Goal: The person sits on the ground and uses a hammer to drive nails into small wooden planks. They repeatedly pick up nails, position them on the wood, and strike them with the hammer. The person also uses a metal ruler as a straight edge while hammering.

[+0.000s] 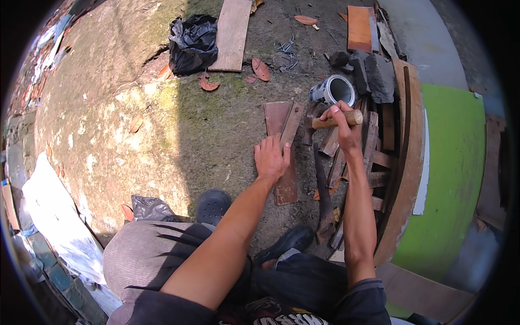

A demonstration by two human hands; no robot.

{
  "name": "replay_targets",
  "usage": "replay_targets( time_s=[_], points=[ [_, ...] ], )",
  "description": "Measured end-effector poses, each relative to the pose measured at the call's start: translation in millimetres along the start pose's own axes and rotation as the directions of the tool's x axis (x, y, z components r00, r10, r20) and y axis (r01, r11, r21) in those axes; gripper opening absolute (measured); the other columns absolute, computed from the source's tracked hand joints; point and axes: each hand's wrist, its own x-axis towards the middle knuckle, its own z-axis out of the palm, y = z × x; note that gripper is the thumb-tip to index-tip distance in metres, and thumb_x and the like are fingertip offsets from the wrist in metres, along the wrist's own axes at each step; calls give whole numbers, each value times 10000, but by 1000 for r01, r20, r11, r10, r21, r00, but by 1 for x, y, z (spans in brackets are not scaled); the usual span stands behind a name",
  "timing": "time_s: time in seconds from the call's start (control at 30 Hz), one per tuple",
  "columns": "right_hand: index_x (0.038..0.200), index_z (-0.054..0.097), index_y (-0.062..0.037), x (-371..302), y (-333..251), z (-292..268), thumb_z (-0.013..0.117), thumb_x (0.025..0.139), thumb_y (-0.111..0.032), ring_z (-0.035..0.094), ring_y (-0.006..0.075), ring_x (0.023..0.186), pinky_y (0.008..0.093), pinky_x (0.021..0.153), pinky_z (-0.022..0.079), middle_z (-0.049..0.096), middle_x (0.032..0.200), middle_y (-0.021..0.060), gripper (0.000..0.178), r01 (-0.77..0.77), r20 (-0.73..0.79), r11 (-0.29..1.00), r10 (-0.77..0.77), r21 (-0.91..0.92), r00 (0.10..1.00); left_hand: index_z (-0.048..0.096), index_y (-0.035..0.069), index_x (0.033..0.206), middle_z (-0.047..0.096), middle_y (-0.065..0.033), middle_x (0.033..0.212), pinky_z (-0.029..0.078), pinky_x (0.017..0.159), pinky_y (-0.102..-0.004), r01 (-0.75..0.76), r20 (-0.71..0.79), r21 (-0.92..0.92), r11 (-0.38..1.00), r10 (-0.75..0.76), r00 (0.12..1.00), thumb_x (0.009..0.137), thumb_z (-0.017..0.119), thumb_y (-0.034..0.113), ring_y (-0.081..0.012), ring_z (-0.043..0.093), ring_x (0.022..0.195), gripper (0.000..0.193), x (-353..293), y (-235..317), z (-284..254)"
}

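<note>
Hammer hdl. (pixel 355 118): wood, smooth. Hammer head (pixel 310 124): metal, matt. Planks (pixel 286 181): wood, rough. Can (pixel 323 92): metal, smooth int. Bag (pixel 192 46): plastic, glossy. Ground (pixel 227 122): rough, matt.

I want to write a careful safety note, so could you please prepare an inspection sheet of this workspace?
Surface: rough ground, sunlit at left, shaded in the middle
Job's things: hammer; narrow wooden strip lying on reddish board
Clutter: dry leaves, black plastic bag, open tin, loose wood, grey blocks
Left grip: laid over strip and board
Right grip: closed around the hammer's handle
Cables: nothing seen
Surroundings: green panel at right, white sheet at left
</note>
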Motion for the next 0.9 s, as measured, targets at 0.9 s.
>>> replay_targets(
  time_s=[0.9],
  points=[
    [665,460,-75,93,22,73,652,845,-228,423,164,379,331,387,368,418,484,40,304,-286,-239,867,404,409,883,400,24,1385,512,-138,1299,348,1023,-417,-31,66,-61,998,35,997,739,749,300,-302,477,1207,784,-1,-1,-3]
  ],
)
